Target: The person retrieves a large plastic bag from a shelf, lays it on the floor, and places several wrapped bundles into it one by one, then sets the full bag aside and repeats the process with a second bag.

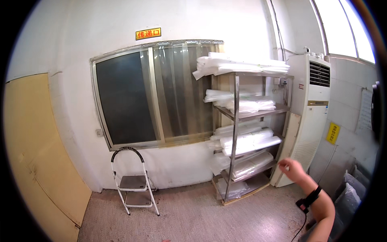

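Plastic bundles [253, 166] lie shelved, left of the right fingers [283, 164].

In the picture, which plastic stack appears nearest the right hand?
The fourth stack down, second from bottom: its right end comes closest to the right hand. The others lie higher, or lower and farther left.

A red-lettered yellow sign [148, 33] is on the white wall [100, 24], a dark-lettered yellow placard [332, 133] on the grey tiled wall [346, 103].
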Demonstrator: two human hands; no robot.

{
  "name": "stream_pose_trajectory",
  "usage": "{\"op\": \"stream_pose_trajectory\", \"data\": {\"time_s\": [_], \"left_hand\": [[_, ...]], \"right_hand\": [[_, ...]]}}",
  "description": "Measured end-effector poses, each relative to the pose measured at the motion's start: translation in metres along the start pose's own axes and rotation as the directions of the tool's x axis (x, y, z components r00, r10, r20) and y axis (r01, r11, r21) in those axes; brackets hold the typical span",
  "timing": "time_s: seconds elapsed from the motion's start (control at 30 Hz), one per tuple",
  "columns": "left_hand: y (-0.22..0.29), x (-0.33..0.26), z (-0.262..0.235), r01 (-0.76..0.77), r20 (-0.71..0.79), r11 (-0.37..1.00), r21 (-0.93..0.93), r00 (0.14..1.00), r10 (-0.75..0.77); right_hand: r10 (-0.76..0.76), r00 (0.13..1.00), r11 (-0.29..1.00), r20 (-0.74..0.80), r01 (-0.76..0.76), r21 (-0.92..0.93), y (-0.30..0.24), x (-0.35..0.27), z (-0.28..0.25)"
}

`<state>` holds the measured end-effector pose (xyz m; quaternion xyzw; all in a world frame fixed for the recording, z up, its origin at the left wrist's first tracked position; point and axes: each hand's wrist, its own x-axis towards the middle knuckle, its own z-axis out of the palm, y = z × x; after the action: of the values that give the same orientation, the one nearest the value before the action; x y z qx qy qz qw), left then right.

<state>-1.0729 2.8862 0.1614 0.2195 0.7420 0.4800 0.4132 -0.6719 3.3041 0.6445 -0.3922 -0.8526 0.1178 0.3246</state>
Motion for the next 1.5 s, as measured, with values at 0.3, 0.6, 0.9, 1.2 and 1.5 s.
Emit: {"op": "stream_pose_trajectory", "data": {"time_s": [0.3, 0.6, 0.9, 1.2, 1.5], "left_hand": [[0.159, 0.223, -0.030, -0.310, 0.106, 0.861, 0.404, 0.950, 0.292], [0.174, 0.357, -0.056, 0.012, 0.174, 0.932, 0.363, 0.982, -0.081], [0.290, 0.560, -0.044, -0.096, 0.626, 0.974, 0.207, 0.778, -0.056], [0.539, 0.601, 0.105, -0.527, 0.956, 0.826, -0.201, 0.079, 0.283], [0.605, 0.284, 0.271, 0.725, 0.789, 0.618, 0.304, -0.556, 0.264]], "right_hand": [[-0.604, 0.766, 0.651, -0.220, 0.314, -0.691, -0.047, 0.295, 0.055], [-0.838, 0.497, 0.326, -0.227, 0.121, -0.938, -0.161, 0.612, 0.082], [-0.665, 0.738, -0.154, 0.112, 0.011, -0.988, -0.180, 0.685, 0.068], [-0.486, 0.869, -0.331, -0.096, -0.284, -0.900, -0.238, 0.435, -0.018], [-0.029, 0.610, -0.011, -0.792, -0.792, -0.610, -0.405, -0.014, 0.261]]}}
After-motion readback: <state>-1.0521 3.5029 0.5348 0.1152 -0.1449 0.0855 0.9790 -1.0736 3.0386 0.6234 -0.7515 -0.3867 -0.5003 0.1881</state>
